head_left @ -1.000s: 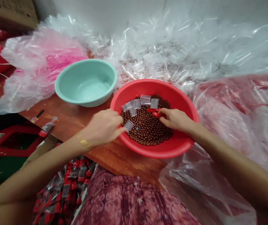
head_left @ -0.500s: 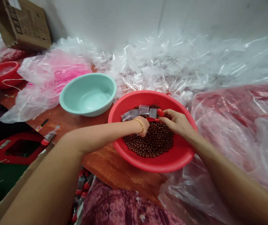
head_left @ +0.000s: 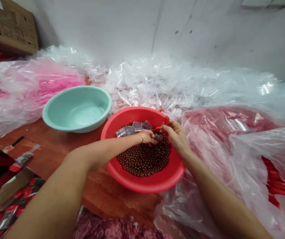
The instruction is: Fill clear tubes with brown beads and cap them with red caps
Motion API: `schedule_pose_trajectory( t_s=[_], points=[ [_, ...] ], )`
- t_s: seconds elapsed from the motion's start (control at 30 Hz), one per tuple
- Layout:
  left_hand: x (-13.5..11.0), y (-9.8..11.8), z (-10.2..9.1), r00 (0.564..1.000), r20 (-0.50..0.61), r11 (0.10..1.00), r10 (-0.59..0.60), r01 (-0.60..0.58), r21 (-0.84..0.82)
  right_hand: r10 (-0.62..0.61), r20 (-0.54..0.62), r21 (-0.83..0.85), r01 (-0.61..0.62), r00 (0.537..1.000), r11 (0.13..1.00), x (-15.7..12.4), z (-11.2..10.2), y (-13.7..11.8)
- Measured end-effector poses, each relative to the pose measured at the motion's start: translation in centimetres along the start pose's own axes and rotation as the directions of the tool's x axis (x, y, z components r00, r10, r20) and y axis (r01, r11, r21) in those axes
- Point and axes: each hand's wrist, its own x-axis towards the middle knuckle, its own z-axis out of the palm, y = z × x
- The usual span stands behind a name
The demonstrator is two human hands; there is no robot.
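A red basin (head_left: 146, 187) holds many glossy dark-brown beads (head_left: 143, 162). Several small clear plastic boxes (head_left: 132, 127) rest on the beads toward the back. Over the beads, my left hand (head_left: 146, 136), with a gold bangle at the wrist, is closed on another small clear box (head_left: 158, 137) with dark contents. At the basin's right rim my right hand (head_left: 177, 133) pinches a red plastic piece (head_left: 166, 120) with a rounded end. Its fingers partly hide the piece, so its full shape cannot be made out.
A pale green basin (head_left: 77, 124) stands left of the red one. Clear plastic pieces (head_left: 152, 79) are heaped along the wall. Plastic bags with red parts (head_left: 277, 179) lie at right. A filled tube (head_left: 24, 159) and a cutter (head_left: 14, 144) lie at left, above a box of red-ended items (head_left: 10, 212).
The view has swung to the right. My left hand has come away from the row of boxes and shows a box at its fingertips. My right hand has shifted to the basin's rim with the red piece.
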Motion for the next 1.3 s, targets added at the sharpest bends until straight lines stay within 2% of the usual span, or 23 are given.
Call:
schedule_pose_trajectory(
  t_s=[0.07, 0.17, 0.27, 0.33, 0.4, 0.47, 0.53, 0.57, 0.67, 0.73, 0.77, 0.83, 0.9, 0.97, 1.03, 1.1, 1.2, 1.3],
  points=[
    [1.1, -1.1, 0.1, 0.999, 0.038, 0.997, -0.021, 0.024, -0.068, -0.009, -0.028, 0.002, 0.009, 1.000, 1.000, 0.0, -0.1, -0.2],
    [0.3, -2.0, -1.4, 1.000, 0.021, 0.964, -0.019, 0.024, -0.264, -0.006, -0.020, -0.016, 0.006, 1.000, 1.000, -0.1, -0.3, -0.2],
    [-1.7, -1.5, -3.8, 0.999, -0.005, 0.814, 0.035, -0.031, -0.579, 0.008, 0.058, -0.104, -0.002, 0.998, 0.995, 0.1, -0.3, 0.4],
    [-3.1, -0.9, -5.0, 0.998, -0.035, 0.748, 0.056, -0.065, -0.660, 0.019, 0.131, -0.252, 0.015, 0.991, 0.968, 0.3, -0.2, 1.0],
    [-4.0, -0.5, -5.6, 0.995, -0.099, 0.724, 0.030, -0.090, -0.684, 0.027, 0.220, -0.478, 0.083, 0.975, 0.874, 0.4, 0.0, 1.5],
    [-4.6, -0.4, -5.8, 0.986, -0.165, 0.687, -0.024, -0.104, -0.719, 0.050, 0.297, -0.684, 0.176, 0.954, 0.708, 0.1, 0.1, 1.7],
    [-5.0, -0.4, -5.9, 0.974, -0.212, 0.642, -0.080, -0.112, -0.759, 0.091, 0.381, -0.785, 0.270, 0.920, 0.558, -0.5, 0.2, 1.7],
    [-5.3, -0.4, -6.0, 0.970, -0.218, 0.623, -0.104, -0.107, -0.775, 0.111, 0.425, -0.797, 0.313, 0.899, 0.516, -0.8, 0.3, 1.7],
    [-6.5, -0.4, -6.7, 0.960, -0.217, 0.597, -0.176, -0.071, -0.799, 0.144, 0.519, -0.778, 0.395, 0.843, 0.489, -1.4, 0.4, 1.8],
    [-7.8, -0.5, -7.2, 0.956, -0.204, 0.614, -0.210, -0.034, -0.789, 0.138, 0.521, -0.773, 0.397, 0.842, 0.494, -1.4, 0.5, 1.9],
    [-8.6, -0.6, -7.2, 0.954, -0.202, 0.627, -0.223, -0.018, -0.779, 0.119, 0.506, -0.762, 0.379, 0.854, 0.525, -1.3, 0.5, 2.0],
    [-10.2, -0.9, -6.9, 0.953, -0.196, 0.645, -0.230, -0.002, -0.764, 0.097, 0.446, -0.684, 0.269, 0.890, 0.678, -0.9, 0.5, 2.0],
    [-11.5, -1.2, -6.1, 0.957, -0.193, 0.643, -0.217, -0.008, -0.766, 0.132, 0.355, -0.498, 0.068, 0.926, 0.864, -0.5, 0.5, 1.6],
    [-12.3, -1.3, -5.0, 0.964, -0.178, 0.622, -0.195, -0.019, -0.783, 0.192, 0.299, -0.248, -0.118, 0.935, 0.962, -0.3, 0.8, 0.6],
    [-12.5, -1.3, -4.0, 0.972, -0.161, 0.603, -0.173, -0.025, -0.797, 0.219, 0.301, -0.011, -0.226, 0.928, 0.974, -0.5, 1.5, -0.8],
    [-12.4, -1.2, -3.4, 0.979, -0.146, 0.605, -0.145, -0.029, -0.796, 0.243, 0.345, 0.162, -0.313, 0.907, 0.936, -1.0, 2.9, -2.5],
    [-12.1, -1.1, -3.0, 0.982, -0.152, 0.617, -0.116, -0.049, -0.785, 0.252, 0.386, 0.298, -0.379, 0.887, 0.876, -2.1, 5.5, -4.3],
    [-12.1, -1.2, -2.9, 0.966, -0.215, 0.608, -0.144, -0.085, -0.789, 0.240, 0.385, 0.363, -0.385, 0.891, 0.848, -2.9, 7.5, -4.9]
  ],
)
